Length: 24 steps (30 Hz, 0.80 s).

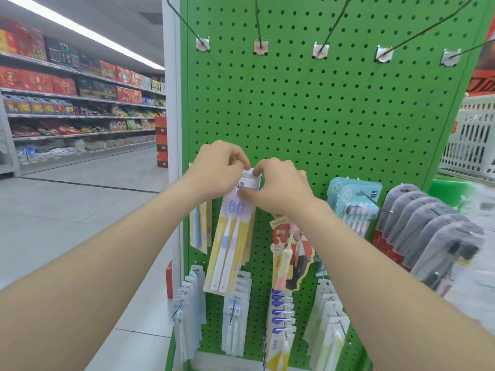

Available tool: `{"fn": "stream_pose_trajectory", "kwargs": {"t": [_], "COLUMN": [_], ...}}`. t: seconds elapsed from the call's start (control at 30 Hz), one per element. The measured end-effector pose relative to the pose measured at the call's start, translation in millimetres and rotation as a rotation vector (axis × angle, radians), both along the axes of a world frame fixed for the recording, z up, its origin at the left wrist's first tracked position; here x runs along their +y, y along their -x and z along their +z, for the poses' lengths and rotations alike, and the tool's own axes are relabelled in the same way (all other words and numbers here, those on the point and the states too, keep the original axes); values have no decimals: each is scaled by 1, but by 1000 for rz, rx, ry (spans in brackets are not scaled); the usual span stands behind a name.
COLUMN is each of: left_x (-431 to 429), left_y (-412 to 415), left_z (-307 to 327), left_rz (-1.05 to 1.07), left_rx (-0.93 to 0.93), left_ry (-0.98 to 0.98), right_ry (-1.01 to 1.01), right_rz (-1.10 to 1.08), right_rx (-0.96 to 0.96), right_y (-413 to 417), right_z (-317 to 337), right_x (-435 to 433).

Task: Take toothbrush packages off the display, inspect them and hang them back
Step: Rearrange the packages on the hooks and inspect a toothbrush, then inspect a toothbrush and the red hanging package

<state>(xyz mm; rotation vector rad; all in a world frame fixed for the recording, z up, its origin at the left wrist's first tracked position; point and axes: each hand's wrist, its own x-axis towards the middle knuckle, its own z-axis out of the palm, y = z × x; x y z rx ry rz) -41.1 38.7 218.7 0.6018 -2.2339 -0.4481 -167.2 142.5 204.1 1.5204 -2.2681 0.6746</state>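
Yellow toothbrush package [230, 242], a twin pack, hangs at a peg hook [239, 185] low on the green pegboard [321, 124], its white header caught between both hands. At far left, store shelves [80, 103] run along the far side of the aisle. The left hand [218, 167] has its fingers curled over the header's top left corner, pinching it; how the thumb lies behind I cannot tell. The hook's tip shows at the hang hole, so the pack sits on the peg or right at its end. Whether it is coming off or going on cannot be told. The right hand [281, 186] pinches the header's right edge between forefinger above and thumb below. The pack looks light: thin card with a clear blister, fairly stiff lengthwise yet apt to bend or tear at the hole. Holding the header on either side of that hole, as here, seems the soundest way to steer it along the peg. Further right hang an orange carded toothbrush [290, 250], teal multipacks [353, 199] and grey packs [428, 231].
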Motion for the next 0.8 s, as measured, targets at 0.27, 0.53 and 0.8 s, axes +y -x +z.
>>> {"fn": "stream_pose_trajectory", "kwargs": {"t": [0.27, 0.53, 0.8], "left_x": [30, 66, 95], "left_y": [-9, 4, 43], "left_z": [-5, -37, -107], "left_rz": [45, 50, -49], "left_rx": [-90, 130, 282], "left_ry": [112, 464, 318], "right_ry": [175, 809, 647], "right_rz": [66, 41, -7], "right_rx": [35, -215, -440], "right_y": [-9, 11, 32], "right_z": [-3, -73, -158], "right_x": [27, 87, 102]}}
